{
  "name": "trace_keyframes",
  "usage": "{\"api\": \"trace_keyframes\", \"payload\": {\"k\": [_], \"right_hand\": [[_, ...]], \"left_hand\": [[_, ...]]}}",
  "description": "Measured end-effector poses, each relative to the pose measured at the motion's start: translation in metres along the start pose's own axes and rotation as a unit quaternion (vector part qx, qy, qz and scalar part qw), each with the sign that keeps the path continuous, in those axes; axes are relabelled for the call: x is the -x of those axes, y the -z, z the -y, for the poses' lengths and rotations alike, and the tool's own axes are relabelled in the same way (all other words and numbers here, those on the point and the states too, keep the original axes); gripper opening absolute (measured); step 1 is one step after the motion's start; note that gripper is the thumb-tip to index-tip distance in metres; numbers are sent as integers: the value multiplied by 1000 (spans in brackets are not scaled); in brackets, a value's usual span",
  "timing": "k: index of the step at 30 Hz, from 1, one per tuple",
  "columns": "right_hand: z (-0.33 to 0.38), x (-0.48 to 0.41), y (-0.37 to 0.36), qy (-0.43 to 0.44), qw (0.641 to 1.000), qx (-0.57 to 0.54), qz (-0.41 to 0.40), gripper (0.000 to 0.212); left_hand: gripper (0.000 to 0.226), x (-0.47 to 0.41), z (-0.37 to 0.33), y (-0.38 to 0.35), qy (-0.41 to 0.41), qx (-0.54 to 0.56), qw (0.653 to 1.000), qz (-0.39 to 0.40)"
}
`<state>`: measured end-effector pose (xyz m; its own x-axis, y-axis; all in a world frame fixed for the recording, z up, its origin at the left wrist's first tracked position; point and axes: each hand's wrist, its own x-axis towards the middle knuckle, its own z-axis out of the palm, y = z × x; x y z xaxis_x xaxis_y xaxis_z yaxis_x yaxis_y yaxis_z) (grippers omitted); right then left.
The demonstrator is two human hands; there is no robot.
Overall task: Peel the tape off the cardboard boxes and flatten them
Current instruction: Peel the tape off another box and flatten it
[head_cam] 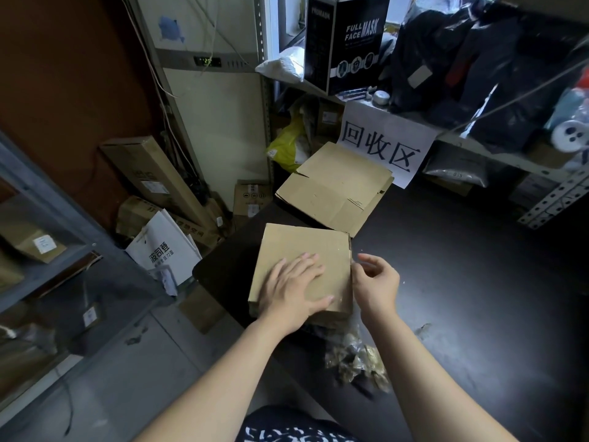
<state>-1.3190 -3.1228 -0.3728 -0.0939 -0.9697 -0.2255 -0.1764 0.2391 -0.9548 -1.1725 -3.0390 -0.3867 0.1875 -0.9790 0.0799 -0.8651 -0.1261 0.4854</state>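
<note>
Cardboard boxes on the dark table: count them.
2. One closed brown cardboard box under the left hand; one opened brown cardboard box behind it, by the white paper sign.

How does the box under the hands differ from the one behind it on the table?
The near box is closed, the left hand flat on its top; the far box has loose flaps and is untouched. The far box lies turned at an angle to the near box. Both are plain brown cardboard.
</note>
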Motion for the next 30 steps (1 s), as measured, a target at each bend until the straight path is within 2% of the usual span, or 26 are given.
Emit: {"api": "trace_keyframes", "payload": {"k": [6, 12, 18, 21, 23, 25, 27, 29, 30], "right_hand": [[5, 5, -1, 1, 999, -30, -14, 28], [17, 15, -10, 46, 997, -49, 24, 27], [15, 18, 16, 10, 1000, 6, 8, 19], [11, 24, 27, -24, 998, 28, 42, 12], [5, 27, 32, -34, 995, 44, 81, 15], [-2, 31, 37, -9, 989, 104, 108, 18], [-7, 36, 40, 70, 971, 206, 96, 11], [-12, 42, 41, 148, 956, 239, 81, 1], [-13, 45, 42, 166, 954, 236, 80, 4]], "left_hand": [[63, -2, -1, 0, 2, -4, 1000, 6], [60, -8, -3, -2, 22, -14, 1000, -5], [62, -6, -4, -2, 23, -22, 999, -7], [62, -6, -6, 0, 27, -22, 999, 9], [63, -5, -6, 2, 28, -17, 999, 15], [63, -5, -6, 3, 26, -20, 999, 24], [63, -4, -6, 5, 20, -28, 999, 33], [64, -3, -5, 5, 17, -25, 999, 42], [64, -3, -4, 5, 17, -22, 999, 44]]}}
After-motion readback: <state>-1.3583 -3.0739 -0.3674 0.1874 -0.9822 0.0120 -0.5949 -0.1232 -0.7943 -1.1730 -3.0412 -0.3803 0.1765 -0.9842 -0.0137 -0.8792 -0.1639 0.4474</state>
